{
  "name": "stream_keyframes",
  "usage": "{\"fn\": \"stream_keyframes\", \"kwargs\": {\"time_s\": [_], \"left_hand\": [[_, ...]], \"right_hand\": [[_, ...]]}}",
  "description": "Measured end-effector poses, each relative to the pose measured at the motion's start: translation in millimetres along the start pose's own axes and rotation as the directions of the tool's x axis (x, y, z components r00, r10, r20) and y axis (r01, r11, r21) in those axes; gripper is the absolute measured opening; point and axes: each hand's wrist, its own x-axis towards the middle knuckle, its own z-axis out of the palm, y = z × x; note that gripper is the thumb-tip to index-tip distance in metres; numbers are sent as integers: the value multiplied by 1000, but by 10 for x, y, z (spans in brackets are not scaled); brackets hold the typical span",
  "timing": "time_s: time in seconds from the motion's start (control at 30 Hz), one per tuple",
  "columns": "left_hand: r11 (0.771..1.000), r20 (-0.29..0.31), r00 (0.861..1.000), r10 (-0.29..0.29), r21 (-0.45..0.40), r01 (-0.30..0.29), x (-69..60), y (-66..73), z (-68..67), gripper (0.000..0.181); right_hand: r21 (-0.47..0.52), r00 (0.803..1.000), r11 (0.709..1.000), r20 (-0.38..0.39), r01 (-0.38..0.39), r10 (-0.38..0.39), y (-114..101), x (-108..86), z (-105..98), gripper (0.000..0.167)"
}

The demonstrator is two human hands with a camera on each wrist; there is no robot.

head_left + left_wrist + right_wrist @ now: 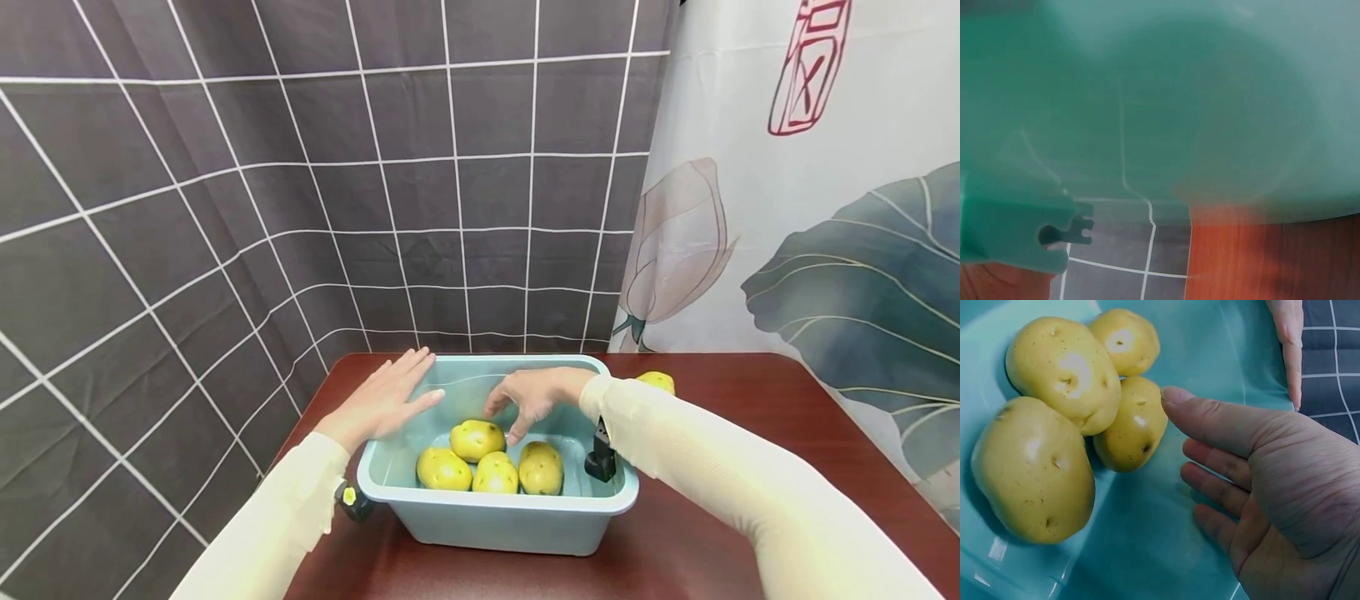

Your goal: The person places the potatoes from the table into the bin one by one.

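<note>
Several yellow potatoes (444, 469) lie together on the floor of a light blue plastic basin (517, 521). My left hand (390, 398) rests on the basin's left rim with its fingers stretched out. Inside the basin, my right hand (536, 395) hovers beside the potatoes, its fingers slightly bent and holding nothing. Seen from the right wrist, the thumb of that hand (1272, 481) is close to one small potato (1132, 425); whether they touch I cannot tell. The left wrist view is mostly filled by the blurred basin wall (1147, 112).
Another potato (657, 382) lies on the red-brown table (712, 517) to the right of the basin, partly hidden by the right sleeve. A dark gridded cloth (405, 200) hangs behind and at the left. A white cloth with painted plants (697, 83) hangs at the right.
</note>
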Motion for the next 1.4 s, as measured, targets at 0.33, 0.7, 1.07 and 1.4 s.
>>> {"fn": "stream_keyframes", "kwargs": {"time_s": [0.33,0.7,1.07,1.4], "left_hand": [[1000,4,1000,0,-2,0,11,-17,20,83],[1000,16,1000,-10,-3,10,16,-17,-1,82],[1000,32,999,-6,-11,6,21,8,-13,83],[1000,39,999,-15,-23,16,26,-18,0,84]], "right_hand": [[33,1000,999,3,-4,4,-9,-22,-9,57],[33,1000,999,-15,7,-7,-31,-24,-53,57],[44,998,998,-41,42,-40,-78,-93,-137,59],[-2,986,993,-119,115,-115,-178,-341,-430,62]]}}
